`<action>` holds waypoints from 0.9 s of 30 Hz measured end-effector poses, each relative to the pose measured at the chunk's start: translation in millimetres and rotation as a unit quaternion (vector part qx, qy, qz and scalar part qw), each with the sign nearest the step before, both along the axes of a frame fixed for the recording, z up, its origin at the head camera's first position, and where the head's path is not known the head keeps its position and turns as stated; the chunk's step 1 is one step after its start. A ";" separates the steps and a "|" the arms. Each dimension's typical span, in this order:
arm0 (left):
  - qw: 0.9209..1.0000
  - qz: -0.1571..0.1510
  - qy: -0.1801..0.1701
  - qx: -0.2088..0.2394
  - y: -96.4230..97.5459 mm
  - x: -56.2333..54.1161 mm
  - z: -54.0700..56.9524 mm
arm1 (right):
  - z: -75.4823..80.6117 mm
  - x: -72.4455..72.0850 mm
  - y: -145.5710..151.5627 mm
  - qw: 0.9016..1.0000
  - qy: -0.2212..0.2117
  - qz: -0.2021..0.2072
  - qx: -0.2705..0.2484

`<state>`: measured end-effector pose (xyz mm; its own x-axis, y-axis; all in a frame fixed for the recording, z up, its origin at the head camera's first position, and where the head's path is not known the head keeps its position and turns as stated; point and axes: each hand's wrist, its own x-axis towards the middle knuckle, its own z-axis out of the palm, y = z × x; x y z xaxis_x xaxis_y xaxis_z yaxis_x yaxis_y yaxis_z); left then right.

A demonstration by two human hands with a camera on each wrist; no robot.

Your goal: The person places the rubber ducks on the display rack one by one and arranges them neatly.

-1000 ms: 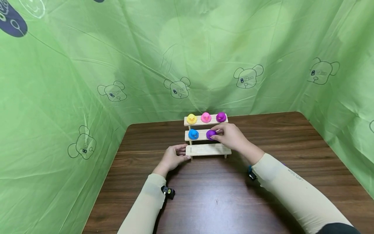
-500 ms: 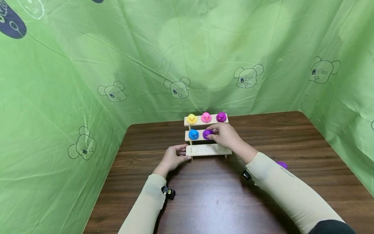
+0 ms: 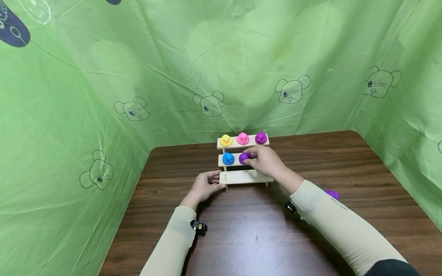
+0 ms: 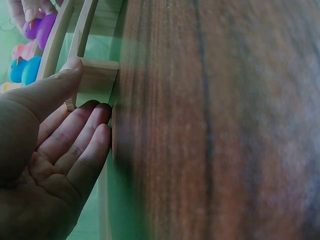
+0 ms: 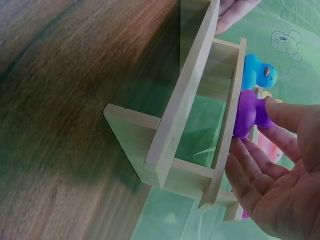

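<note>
A three-tier wooden display stand (image 3: 246, 176) stands near the back of the table. My right hand (image 3: 267, 160) pinches a purple rubber duck (image 5: 246, 115) on the middle tier, to the right of a blue rubber duck (image 3: 228, 158). My left hand (image 3: 203, 186) holds the left end of the bottom tier, its thumb in front and its fingers behind, as the left wrist view shows. On the top tier sit a yellow duck (image 3: 226, 140), a pink duck (image 3: 243, 138) and a purple duck (image 3: 261, 138), from left to right.
A further purple object (image 3: 332, 194) lies on the brown wooden table (image 3: 235, 234), partly hidden by the right sleeve. Green cloth (image 3: 165, 65) with bear drawings hangs behind the table and along both sides.
My right hand has slid the purple duck a little left along the middle tier, closer to the blue duck, then stayed there. The left hand has not moved.
</note>
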<state>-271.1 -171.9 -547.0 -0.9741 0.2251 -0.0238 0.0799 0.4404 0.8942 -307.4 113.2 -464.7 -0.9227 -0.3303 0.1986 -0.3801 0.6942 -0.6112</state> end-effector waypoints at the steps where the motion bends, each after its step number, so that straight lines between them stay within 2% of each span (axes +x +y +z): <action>1: 1.000 0.000 -0.001 0.000 0.2 0.2 0.0 | 0.0 0.5 0.3 1.000 0.000 0.002 -0.001; 10: 1.000 0.002 0.002 -0.001 0.7 -0.1 -1.5 | -1.1 4.5 8.9 1.000 -0.002 0.015 -0.028; 15: 1.000 0.005 -0.004 0.004 0.2 -0.1 -0.9 | -4.4 7.3 20.6 0.998 0.007 0.007 -0.055; 20: 1.000 0.005 -0.002 0.007 0.5 0.3 -0.2 | -5.2 13.9 39.9 0.997 -0.002 -0.005 -0.073; 27: 1.000 0.001 -0.003 0.011 0.6 -0.1 0.0 | -3.8 26.2 73.6 0.998 -0.009 -0.019 -0.065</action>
<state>-271.2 -171.3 -547.0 -0.9744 0.2234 -0.0251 0.0733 0.4213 0.9039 -281.2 186.8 -468.5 -0.9379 -0.2675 0.2208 -0.3431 0.6223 -0.7036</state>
